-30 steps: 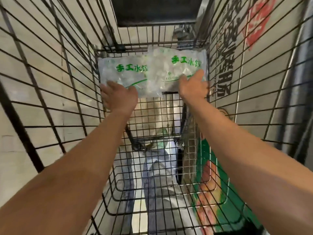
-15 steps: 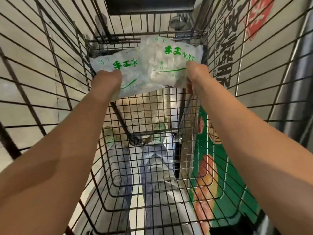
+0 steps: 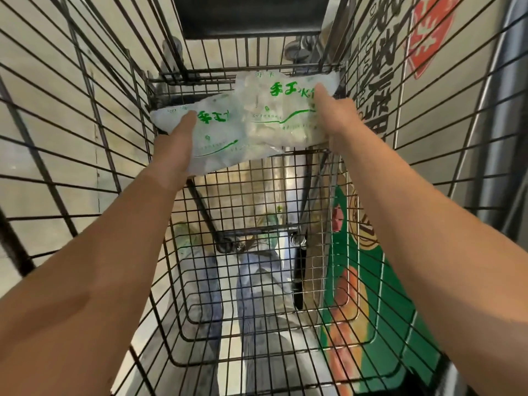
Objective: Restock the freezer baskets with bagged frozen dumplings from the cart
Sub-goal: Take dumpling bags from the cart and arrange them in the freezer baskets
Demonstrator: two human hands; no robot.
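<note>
Two clear bags of frozen dumplings with green printed lettering are held above the far end of the wire cart (image 3: pixel 120 155). My left hand (image 3: pixel 178 150) grips the left dumpling bag (image 3: pixel 220 144) at its left edge. My right hand (image 3: pixel 333 118) grips the right dumpling bag (image 3: pixel 280 110) at its right edge. The right bag overlaps the left one and sits slightly higher. Both bags are off the cart's mesh floor (image 3: pixel 257 281), and both forearms reach down into the cart.
Wire cart walls rise close on both sides. Through the mesh floor I see a person's jeans (image 3: pixel 257 310) and a green and orange floor graphic (image 3: pixel 368 295). A wall with black lettering and a red sign (image 3: pixel 428 32) stands at the right. A dark panel (image 3: pixel 248 12) sits beyond the cart's far end.
Both hands closed on the bags and lifted them off the far end of the cart, drawing them up and nearer. The right bag now rides higher than the left.
</note>
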